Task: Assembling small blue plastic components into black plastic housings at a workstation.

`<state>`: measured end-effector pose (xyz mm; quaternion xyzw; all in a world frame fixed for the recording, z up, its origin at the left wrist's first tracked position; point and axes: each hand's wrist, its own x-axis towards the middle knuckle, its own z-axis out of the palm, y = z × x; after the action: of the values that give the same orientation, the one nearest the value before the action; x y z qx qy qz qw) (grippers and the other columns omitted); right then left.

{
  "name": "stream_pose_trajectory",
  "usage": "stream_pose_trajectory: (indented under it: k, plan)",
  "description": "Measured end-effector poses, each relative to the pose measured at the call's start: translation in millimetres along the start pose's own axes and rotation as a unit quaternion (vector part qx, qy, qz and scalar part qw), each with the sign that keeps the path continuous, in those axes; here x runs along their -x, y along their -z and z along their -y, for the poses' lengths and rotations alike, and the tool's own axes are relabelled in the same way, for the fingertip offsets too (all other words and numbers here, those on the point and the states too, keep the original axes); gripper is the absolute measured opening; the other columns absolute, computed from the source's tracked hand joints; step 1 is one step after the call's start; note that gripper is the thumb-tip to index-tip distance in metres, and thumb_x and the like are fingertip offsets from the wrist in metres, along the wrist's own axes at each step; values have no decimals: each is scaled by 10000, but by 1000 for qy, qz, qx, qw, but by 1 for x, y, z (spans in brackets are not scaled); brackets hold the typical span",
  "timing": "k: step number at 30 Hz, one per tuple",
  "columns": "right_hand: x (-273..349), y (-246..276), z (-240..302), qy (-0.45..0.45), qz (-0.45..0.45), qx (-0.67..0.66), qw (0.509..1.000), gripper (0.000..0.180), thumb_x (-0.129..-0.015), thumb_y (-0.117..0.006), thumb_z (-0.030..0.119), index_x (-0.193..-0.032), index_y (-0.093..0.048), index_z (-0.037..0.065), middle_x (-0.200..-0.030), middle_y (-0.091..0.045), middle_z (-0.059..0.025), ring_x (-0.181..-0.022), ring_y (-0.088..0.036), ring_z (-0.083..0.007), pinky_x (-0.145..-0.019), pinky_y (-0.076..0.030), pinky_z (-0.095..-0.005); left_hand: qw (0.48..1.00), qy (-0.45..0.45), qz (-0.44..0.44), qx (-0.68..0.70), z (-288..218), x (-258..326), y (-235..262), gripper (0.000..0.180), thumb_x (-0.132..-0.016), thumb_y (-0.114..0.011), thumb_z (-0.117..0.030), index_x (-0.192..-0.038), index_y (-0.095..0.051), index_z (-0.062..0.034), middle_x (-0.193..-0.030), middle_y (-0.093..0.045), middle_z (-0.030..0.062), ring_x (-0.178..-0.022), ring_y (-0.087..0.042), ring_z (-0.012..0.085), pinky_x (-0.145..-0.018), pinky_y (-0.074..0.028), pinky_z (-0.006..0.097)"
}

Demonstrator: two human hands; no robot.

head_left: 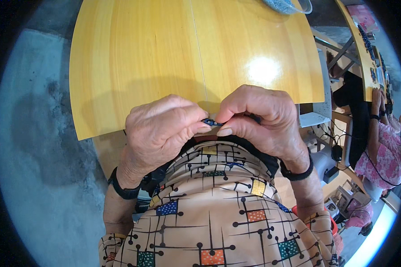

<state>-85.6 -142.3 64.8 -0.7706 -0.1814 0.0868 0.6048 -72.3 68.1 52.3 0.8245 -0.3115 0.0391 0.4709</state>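
A small dark blue and black piece [212, 122], too small to name, is held between my two hands just past the table's near edge. My left hand [162, 127] pinches its left end between thumb and fingertips. From the other side, my right hand [265, 118] grips the right end with thumb and forefinger. Another dark bit [254, 117] shows under the curled fingers of the right hand; whether it belongs to the same piece I cannot tell. Both wrists wear black bands.
Under my hands lies a yellow wooden table [138, 49] with a seam down its middle. A clear tub [286, 6] of small blue bits stands at its far right. Another table [366, 73] with dark parts, seated people in pink and loose cables [337, 152] are at right.
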Motion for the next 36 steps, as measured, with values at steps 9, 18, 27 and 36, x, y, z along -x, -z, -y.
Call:
stream_pose_trajectory:
  k: [9,18,27,36]
  plan:
    - [-4,-1,-3,65,6,75,995,185,-680,-738,13,-829,-632,42,-759,-625,-73,-700,-627,-229,-604,-504,-302,1000,1,3,-2,4,1,-1,181,-701,-760,-161,-779,-645,-45,-710,-629,80,-609,-613,214,-526,-466,291]
    - [-2,-2,-3,61,33,75,995,180,-699,-721,0,-840,-620,46,-764,-622,-68,-706,-630,-239,-601,-506,-309,1000,14,22,16,6,7,-2,198,-696,-763,-191,-778,-647,-54,-711,-630,73,-601,-612,208,-523,-464,289]
    - [9,-10,-1,30,64,23,997,203,-693,-737,-5,-861,-635,44,-791,-642,-64,-720,-651,-228,-612,-520,-293,998,2,57,26,1,20,2,229,-719,-737,-255,-772,-647,-51,-712,-622,68,-594,-607,212,-514,-460,290]
    - [28,-23,1,-38,65,-44,996,206,-667,-792,72,-830,-674,29,-763,-668,-53,-695,-644,-167,-605,-498,-256,996,-20,81,29,-10,37,6,191,-715,-745,-218,-752,-661,-50,-718,-633,63,-584,-611,200,-492,-464,297]
